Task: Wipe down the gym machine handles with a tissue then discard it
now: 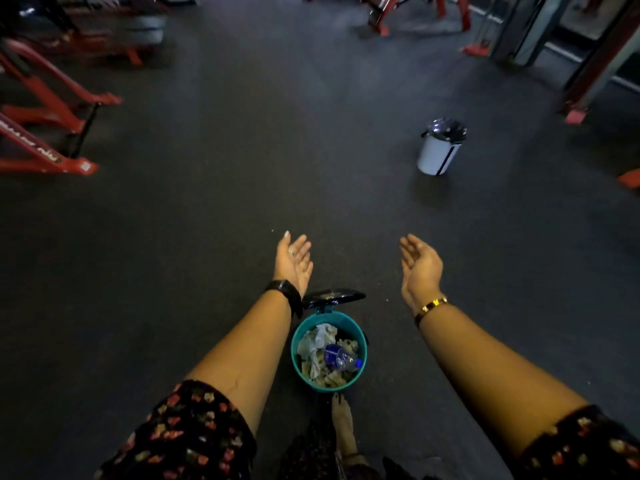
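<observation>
gym machine (45, 109): red frame at the floor's left edge.
left hand (293, 263): palm up, fingers loosely spread, empty.
teal bin (294, 344): between the forearms, lid (334, 296) raised, likely by the foot (341, 420) at its base; crumpled tissue (317, 341) lies inside.
right hand (420, 268): palm up, fingers relaxed, empty; the discard looks done.

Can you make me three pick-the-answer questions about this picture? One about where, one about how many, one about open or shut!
1. Where is the teal bin? A) between the arms B) on a shelf C) on a chair
2. How many bins? A) one B) two C) four
3. The teal bin's lid is: A) shut B) missing C) open

1 A: it stands between both arms. 2 B: the teal one and a white bin. 3 C: the lid is tipped back, rubbish showing.
</observation>
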`<action>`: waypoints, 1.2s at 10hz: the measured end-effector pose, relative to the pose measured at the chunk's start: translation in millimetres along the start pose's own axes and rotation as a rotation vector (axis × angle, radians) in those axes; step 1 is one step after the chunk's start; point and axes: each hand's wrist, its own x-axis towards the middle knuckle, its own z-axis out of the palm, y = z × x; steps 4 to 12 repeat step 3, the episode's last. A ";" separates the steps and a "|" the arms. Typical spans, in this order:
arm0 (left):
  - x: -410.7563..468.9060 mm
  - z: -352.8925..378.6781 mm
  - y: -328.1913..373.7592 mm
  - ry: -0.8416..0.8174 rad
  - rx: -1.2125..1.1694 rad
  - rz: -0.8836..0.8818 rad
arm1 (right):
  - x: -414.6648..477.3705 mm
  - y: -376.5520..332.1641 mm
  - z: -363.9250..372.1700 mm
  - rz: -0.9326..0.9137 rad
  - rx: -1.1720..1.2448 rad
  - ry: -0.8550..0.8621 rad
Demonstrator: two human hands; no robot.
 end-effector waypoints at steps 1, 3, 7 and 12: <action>-16.0 40.0 31.5 -0.105 0.063 0.055 | -5.8 -59.1 7.2 -0.079 0.066 -0.034; -59.2 114.6 95.8 -0.266 0.138 0.160 | -36.0 -162.8 18.4 -0.231 0.071 -0.108; -59.2 114.6 95.8 -0.266 0.138 0.160 | -36.0 -162.8 18.4 -0.231 0.071 -0.108; -59.2 114.6 95.8 -0.266 0.138 0.160 | -36.0 -162.8 18.4 -0.231 0.071 -0.108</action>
